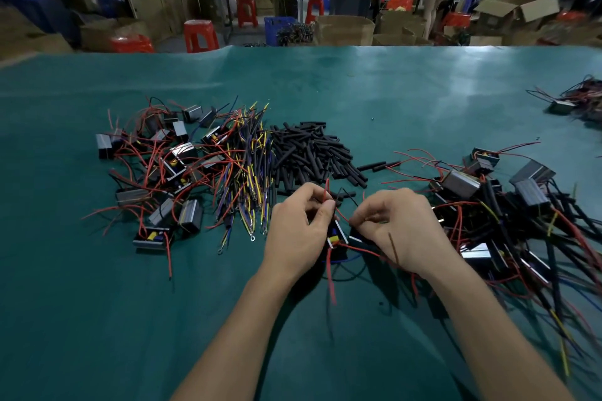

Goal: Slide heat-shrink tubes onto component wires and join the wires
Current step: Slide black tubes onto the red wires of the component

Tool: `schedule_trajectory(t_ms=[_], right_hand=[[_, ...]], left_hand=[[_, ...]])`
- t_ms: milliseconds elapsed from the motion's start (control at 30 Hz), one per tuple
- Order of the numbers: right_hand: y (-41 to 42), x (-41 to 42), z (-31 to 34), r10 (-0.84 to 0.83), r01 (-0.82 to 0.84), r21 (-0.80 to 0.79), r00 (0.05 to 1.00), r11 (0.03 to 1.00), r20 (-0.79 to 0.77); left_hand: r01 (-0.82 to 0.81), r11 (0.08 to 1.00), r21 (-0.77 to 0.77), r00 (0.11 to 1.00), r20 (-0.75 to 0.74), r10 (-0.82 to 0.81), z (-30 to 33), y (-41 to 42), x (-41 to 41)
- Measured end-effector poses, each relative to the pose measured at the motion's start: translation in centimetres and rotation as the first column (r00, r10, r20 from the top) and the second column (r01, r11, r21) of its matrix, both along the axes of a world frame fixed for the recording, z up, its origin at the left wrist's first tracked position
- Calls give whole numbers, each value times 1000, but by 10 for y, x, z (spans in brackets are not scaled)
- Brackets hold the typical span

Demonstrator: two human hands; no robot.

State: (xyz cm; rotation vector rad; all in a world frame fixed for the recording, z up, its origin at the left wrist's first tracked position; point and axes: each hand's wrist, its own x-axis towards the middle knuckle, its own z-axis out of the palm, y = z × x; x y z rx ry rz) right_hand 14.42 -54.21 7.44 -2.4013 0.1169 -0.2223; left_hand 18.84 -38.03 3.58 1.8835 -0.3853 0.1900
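Component wires (326, 192) sit pinched in your left grip (301, 228) and right grip (395, 225) at lower centre, finished units (508, 221) heaped right, untouched components (156, 172) and heat-shrink tubes (309, 153) left waiting.

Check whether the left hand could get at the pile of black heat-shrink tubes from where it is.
Probably yes: the tube pile lies just beyond the left hand with nothing between, though it pinches a red wire.

red stools (201, 35), cardboard boxes (344, 30) and a blue crate (277, 29) stand beyond the green table (407, 91).
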Motion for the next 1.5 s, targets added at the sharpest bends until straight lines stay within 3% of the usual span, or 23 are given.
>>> schedule_trajectory(t_ms=[133, 300, 700, 1000, 1067, 1200, 1367, 1500], right_hand=[[1, -5, 11, 56, -69, -144, 994, 987, -90], [-2, -9, 23, 182, -221, -138, 951, 966, -249], [-1, -7, 15, 202, -223, -105, 962, 969, -182], [5, -1, -5, 99, -100, 27, 995, 995, 28], [7, 1, -10, 36, -43, 125, 998, 991, 58], [12, 5, -17, -23, 16, 385, 1000, 923, 14], [15, 5, -18, -75, 38, 481, 995, 876, 58], [16, 5, -16, -98, 22, 580, 990, 814, 101]], left_hand=[[-11, 1000, 25, 1000, -6, 11, -1, 0, 0], [13, 998, 60, 999, -44, -11, 1, 2, 3], [39, 999, 0, 994, -100, -39, 3, 1, 1], [7, 999, -48, 998, -58, -10, -4, -7, -2], [11, 998, -63, 999, -35, -13, -4, -7, -3], [-5, 997, -79, 1000, 15, 6, -5, -6, -4], [-3, 1000, -16, 999, 53, 4, -5, -5, -3], [-8, 999, -44, 1000, -5, 8, -1, -5, -4]])
